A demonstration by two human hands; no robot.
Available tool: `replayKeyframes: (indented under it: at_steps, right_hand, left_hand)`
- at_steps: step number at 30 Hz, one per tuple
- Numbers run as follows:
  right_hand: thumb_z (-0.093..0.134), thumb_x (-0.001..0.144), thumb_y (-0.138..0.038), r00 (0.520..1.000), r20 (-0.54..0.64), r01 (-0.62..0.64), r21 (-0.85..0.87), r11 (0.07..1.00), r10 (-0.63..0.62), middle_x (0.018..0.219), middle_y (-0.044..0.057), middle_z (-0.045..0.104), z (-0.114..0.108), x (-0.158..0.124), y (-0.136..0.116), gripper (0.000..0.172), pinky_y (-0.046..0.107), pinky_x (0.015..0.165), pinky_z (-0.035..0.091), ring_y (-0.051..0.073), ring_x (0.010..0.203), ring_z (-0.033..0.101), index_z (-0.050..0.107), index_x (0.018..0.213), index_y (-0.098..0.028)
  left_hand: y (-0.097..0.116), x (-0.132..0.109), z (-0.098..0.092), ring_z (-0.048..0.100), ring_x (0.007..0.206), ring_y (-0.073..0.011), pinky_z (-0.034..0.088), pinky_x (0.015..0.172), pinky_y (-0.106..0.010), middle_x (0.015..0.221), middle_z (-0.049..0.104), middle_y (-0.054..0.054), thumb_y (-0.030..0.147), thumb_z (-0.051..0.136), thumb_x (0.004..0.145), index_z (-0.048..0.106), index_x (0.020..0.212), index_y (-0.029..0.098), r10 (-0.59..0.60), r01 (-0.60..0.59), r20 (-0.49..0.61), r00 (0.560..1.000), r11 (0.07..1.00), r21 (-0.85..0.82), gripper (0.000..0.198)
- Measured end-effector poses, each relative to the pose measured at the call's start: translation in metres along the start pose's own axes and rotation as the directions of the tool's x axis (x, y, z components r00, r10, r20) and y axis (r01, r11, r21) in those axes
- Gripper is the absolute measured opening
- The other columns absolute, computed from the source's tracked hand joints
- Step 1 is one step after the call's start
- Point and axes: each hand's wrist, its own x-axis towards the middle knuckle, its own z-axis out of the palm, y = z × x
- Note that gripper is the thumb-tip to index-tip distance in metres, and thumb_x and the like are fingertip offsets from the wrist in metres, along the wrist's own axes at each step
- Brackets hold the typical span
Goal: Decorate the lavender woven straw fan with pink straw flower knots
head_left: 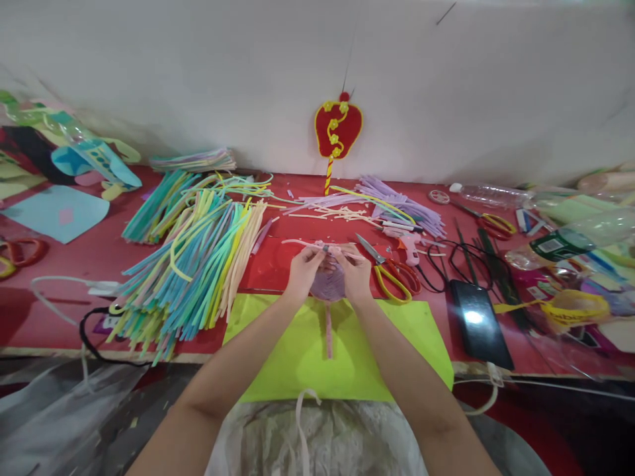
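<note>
My left hand (303, 270) and my right hand (355, 271) meet over the red table, fingers pinched on a thin pink foam strip (302, 243) that runs across the top of a purple fan-shaped foam piece (328, 283). The purple piece has a pink stick handle (328, 330) that hangs down over a lime-green foam sheet (317, 350). Both hands press against the upper edge of the purple piece. A finished red fan ornament with yellow trim (338, 129) leans on the wall behind.
A big pile of coloured foam strips (193, 264) lies left. Yellow-handled scissors (389, 271), a glue gun (409, 246) with black cord, a black phone (479, 324), purple strips (407, 205), red scissors (491, 223) and plastic bottles (491, 194) crowd the right side.
</note>
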Motion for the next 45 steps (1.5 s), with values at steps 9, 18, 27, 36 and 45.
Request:
replayKeyframes:
  at_steps: [9, 18, 27, 36, 45]
  right_hand:
    - [0.066, 0.069, -0.041, 0.999, -0.037, -0.005, 0.004, 1.0, 0.005, 0.084, 0.005, 0.07, 0.005, -0.001, 0.002, 0.026, 0.034, 0.079, 0.048, 0.019, 0.081, 0.063, 0.07, 0.078, -0.018]
    - [0.064, 0.07, -0.044, 0.996, -0.089, -0.03, -0.085, 0.996, 0.023, 0.085, 0.006, 0.07, 0.009, -0.003, 0.006, 0.029, 0.034, 0.08, 0.048, 0.019, 0.084, 0.063, 0.07, 0.08, -0.017]
    - [0.065, 0.071, -0.04, 0.996, -0.08, -0.035, -0.046, 0.998, 0.031, 0.084, 0.005, 0.071, 0.006, -0.002, 0.007, 0.026, 0.031, 0.078, 0.047, 0.017, 0.079, 0.063, 0.071, 0.081, -0.017]
    - [0.07, 0.063, -0.041, 0.982, -0.099, -0.155, 0.04, 0.987, 0.158, 0.077, 0.004, 0.07, -0.001, 0.005, 0.02, 0.028, 0.031, 0.073, 0.047, 0.016, 0.072, 0.061, 0.07, 0.076, -0.016]
    - [0.066, 0.067, -0.044, 0.992, -0.106, -0.074, -0.078, 0.994, 0.066, 0.078, 0.005, 0.07, 0.002, 0.002, 0.014, 0.03, 0.032, 0.077, 0.047, 0.017, 0.076, 0.061, 0.069, 0.077, -0.016]
  left_hand:
    - [-0.002, 0.0, -0.003, 0.063, 0.063, -0.013, 0.052, 0.062, -0.026, 0.069, 0.063, -0.001, 0.037, 0.06, 0.075, 0.054, 0.076, 0.016, 0.246, -0.231, -0.05, 0.968, 0.949, 0.214, 0.022]
    - [0.001, -0.007, -0.008, 0.064, 0.083, -0.013, 0.05, 0.079, -0.025, 0.093, 0.068, -0.005, 0.021, 0.052, 0.084, 0.059, 0.092, 0.018, 0.474, -0.379, 0.017, 0.88, 0.681, 0.627, 0.011]
    - [-0.006, -0.001, -0.013, 0.061, 0.095, -0.0145, 0.048, 0.087, -0.027, 0.104, 0.063, -0.008, 0.011, 0.042, 0.087, 0.057, 0.116, 0.02, 0.556, -0.513, 0.232, 0.798, 0.426, 0.745, 0.034]
    - [-0.01, 0.008, -0.018, 0.053, 0.114, -0.0192, 0.046, 0.094, -0.034, 0.118, 0.058, -0.01, 0.006, 0.039, 0.085, 0.052, 0.123, 0.021, 0.444, -0.588, 0.429, 0.786, 0.326, 0.74, 0.043]
    - [0.001, -0.002, -0.01, 0.064, 0.081, -0.0137, 0.05, 0.076, -0.026, 0.089, 0.067, -0.005, 0.023, 0.055, 0.082, 0.058, 0.093, 0.018, 0.454, -0.377, 0.052, 0.89, 0.665, 0.644, 0.013]
